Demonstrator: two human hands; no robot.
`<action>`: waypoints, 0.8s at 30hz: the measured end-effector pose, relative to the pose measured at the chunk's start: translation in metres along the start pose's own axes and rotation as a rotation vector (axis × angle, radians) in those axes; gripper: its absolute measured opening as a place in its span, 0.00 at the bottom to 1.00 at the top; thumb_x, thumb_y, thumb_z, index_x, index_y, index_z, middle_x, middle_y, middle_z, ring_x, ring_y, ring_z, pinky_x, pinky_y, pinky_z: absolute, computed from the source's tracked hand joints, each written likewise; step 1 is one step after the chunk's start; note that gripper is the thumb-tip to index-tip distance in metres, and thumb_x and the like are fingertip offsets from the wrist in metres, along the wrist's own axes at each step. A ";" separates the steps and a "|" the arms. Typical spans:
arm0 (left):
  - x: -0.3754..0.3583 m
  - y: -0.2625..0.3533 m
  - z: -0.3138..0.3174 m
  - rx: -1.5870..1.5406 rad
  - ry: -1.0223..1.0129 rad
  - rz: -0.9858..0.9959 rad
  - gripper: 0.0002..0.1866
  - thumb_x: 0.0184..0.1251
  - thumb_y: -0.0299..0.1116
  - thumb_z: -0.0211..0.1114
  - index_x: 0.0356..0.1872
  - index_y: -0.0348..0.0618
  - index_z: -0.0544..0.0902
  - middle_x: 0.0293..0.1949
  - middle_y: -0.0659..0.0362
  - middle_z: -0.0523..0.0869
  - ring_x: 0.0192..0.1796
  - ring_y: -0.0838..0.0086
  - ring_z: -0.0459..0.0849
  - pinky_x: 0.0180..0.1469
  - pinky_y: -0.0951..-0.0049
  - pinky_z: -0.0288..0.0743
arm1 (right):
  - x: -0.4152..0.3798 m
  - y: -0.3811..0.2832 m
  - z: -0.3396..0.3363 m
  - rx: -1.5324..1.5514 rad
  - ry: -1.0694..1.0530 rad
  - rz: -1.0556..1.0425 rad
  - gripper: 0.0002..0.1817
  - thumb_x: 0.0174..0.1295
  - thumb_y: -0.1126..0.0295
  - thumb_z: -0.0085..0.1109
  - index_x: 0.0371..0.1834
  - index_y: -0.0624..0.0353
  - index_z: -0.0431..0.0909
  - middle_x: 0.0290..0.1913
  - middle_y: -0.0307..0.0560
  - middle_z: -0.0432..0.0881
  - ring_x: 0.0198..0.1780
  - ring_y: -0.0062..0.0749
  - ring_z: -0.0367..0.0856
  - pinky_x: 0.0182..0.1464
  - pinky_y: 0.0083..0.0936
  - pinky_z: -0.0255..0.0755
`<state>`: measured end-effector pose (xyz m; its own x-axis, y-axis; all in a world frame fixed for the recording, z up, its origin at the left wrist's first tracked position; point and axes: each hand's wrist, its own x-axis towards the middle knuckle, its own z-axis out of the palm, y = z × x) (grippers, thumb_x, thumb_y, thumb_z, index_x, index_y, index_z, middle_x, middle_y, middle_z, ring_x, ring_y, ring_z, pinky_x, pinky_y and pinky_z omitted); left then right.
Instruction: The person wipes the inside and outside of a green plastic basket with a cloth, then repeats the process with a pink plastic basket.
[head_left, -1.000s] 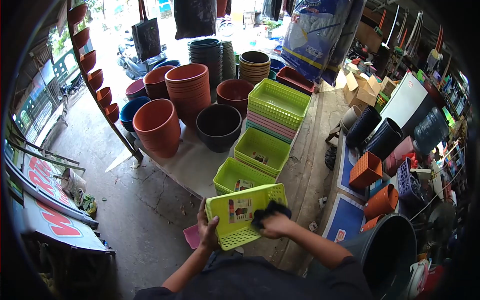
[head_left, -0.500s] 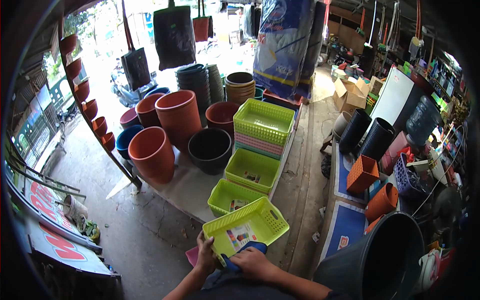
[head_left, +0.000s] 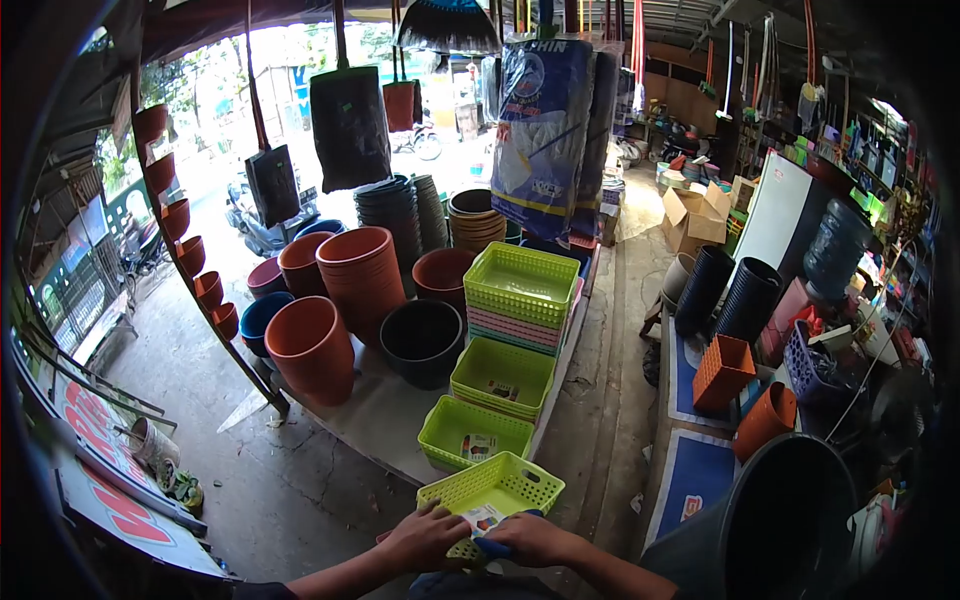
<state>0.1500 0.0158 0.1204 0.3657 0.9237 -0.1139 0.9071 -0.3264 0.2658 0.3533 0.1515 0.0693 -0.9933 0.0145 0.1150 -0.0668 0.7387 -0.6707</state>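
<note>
A lime-green plastic basket with perforated walls and a printed label inside is tilted in front of my body. My left hand lies over its left rim, fingers stretched out and the thumb apart. At the near side, my right hand is closed around a blue cloth, touching the basket's near right part. My fingers hide some of the label. Just beyond, a similar green basket rests on the table corner, with another short stack of green baskets behind it.
Taller stacked baskets, terracotta pots and a black pot fill the table. A large dark bin stands close on my right. Dustpans and a wrapped pack hang overhead.
My left hand has shifted from gripping the basket's left edge to lying over its rim. The basket and both hands sit lower in view, and the camera has tilted up.
</note>
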 end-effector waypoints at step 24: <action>-0.019 -0.034 0.038 -1.415 0.524 -0.253 0.16 0.58 0.28 0.75 0.45 0.32 0.84 0.34 0.63 0.88 0.34 0.84 0.82 0.39 0.79 0.78 | 0.028 0.009 0.000 0.490 0.643 0.179 0.30 0.61 0.66 0.64 0.67 0.61 0.69 0.63 0.56 0.76 0.63 0.41 0.76 0.67 0.36 0.65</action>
<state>0.1199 0.0019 0.0771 -0.1513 0.9879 -0.0349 -0.1152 0.0175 0.9932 0.3248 0.1585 0.0665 -0.7544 0.5970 0.2730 -0.0939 0.3134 -0.9450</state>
